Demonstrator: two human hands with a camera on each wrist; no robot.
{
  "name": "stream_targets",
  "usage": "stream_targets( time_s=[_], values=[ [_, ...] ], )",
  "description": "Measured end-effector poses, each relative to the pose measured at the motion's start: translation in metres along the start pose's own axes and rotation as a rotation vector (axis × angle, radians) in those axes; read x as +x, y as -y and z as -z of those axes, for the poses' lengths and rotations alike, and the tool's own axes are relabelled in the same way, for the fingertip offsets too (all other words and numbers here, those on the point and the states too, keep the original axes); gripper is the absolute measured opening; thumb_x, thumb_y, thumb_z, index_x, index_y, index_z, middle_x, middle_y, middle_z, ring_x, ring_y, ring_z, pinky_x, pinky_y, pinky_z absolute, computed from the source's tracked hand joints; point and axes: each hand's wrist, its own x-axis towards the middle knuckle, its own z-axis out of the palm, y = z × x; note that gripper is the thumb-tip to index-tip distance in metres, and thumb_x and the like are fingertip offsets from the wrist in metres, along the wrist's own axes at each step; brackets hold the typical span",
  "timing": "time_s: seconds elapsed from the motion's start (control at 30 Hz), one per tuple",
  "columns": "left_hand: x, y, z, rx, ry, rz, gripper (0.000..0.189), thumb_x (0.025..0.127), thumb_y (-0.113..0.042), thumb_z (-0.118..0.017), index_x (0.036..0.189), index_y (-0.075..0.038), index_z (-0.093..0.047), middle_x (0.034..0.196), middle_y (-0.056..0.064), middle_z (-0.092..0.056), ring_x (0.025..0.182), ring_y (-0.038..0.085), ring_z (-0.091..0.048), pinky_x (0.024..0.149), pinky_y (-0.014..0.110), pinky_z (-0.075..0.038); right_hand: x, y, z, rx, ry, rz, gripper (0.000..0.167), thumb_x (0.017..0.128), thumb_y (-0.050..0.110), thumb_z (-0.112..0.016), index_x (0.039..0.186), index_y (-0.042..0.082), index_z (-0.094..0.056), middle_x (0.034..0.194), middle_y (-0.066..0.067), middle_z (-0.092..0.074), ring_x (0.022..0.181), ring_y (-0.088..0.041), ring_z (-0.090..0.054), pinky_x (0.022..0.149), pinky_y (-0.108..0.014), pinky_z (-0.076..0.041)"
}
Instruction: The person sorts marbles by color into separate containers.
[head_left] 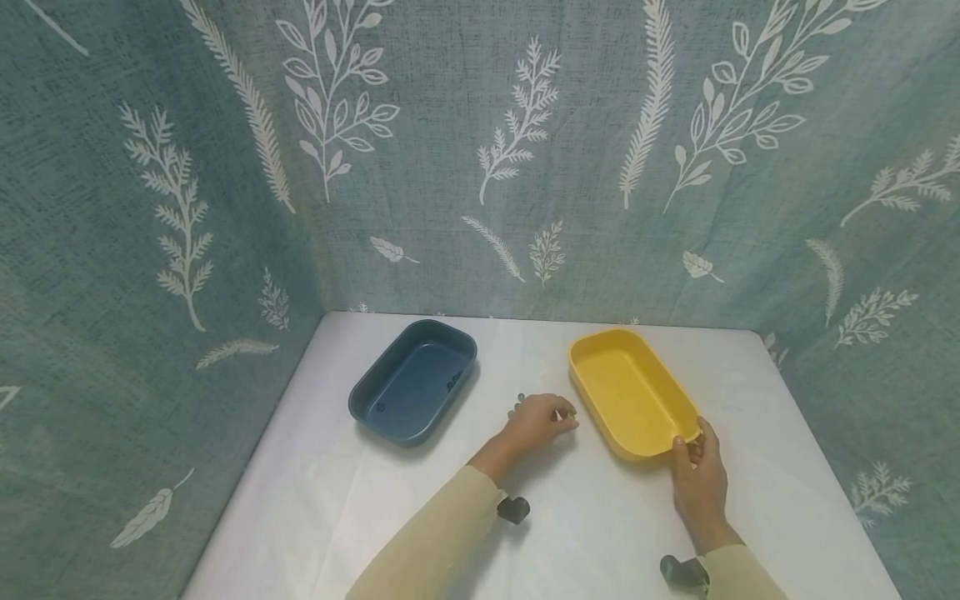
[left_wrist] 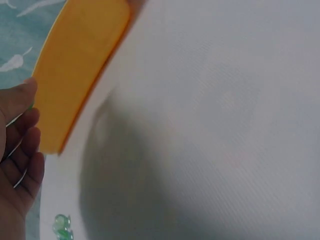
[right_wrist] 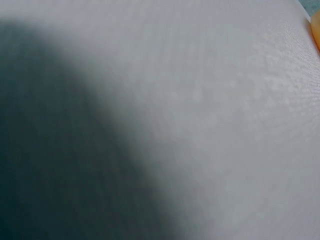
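My left hand is over the white table, just left of the yellow tray. Between its thumb and fingertips it pinches a small green glass marble, mostly covered by the fingers; a sliver of green shows in the left wrist view. Several more green glass marbles lie on the table beside that hand, partly hidden behind it in the head view. With thumb and fingers, my right hand grips the near right corner of the yellow tray. The right wrist view shows mainly tabletop and shadow, not the hand.
A dark blue tray stands at the left on the white table, with a few small dark spots inside that I cannot make out. Green leaf-patterned cloth hangs behind the table and along both sides.
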Motion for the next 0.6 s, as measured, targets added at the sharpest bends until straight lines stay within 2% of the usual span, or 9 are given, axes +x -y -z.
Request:
stream_targets(
  time_s=[0.1,0.37,0.6],
  values=[
    [0.002,-0.003,-0.001,-0.009,0.001,-0.015,0.023,0.090,-0.030,-0.071,0.108,-0.016,-0.073,0.087,-0.014,-0.063,0.075,0.003,-0.054,0.064,0.019,-0.046,-0.001,0.001,0.001,-0.003,0.002,-0.001,0.059,0.104,0.033,-0.041,0.156,0.016,-0.017,0.126,-0.019,-0.051,0.109,-0.030,-0.052,0.085,-0.046,-0.042],
    [0.002,-0.015,-0.004,-0.054,0.018,0.004,0.023,0.090,-0.031,-0.072,0.108,-0.017,-0.073,0.087,-0.015,-0.063,0.076,0.002,-0.055,0.064,0.018,-0.047,-0.001,0.001,0.000,-0.009,-0.002,-0.009,0.059,0.104,0.032,-0.041,0.156,0.017,-0.017,0.128,-0.018,-0.051,0.109,-0.030,-0.052,0.085,-0.044,-0.042],
    [0.005,-0.019,-0.012,-0.039,0.012,-0.046,0.022,0.089,-0.032,-0.072,0.107,-0.018,-0.074,0.084,-0.016,-0.062,0.073,0.001,-0.054,0.063,0.017,-0.046,-0.001,0.003,0.000,-0.013,-0.006,-0.011,0.059,0.104,0.032,-0.041,0.156,0.016,-0.017,0.128,-0.019,-0.051,0.108,-0.030,-0.051,0.085,-0.046,-0.041]
  ],
)
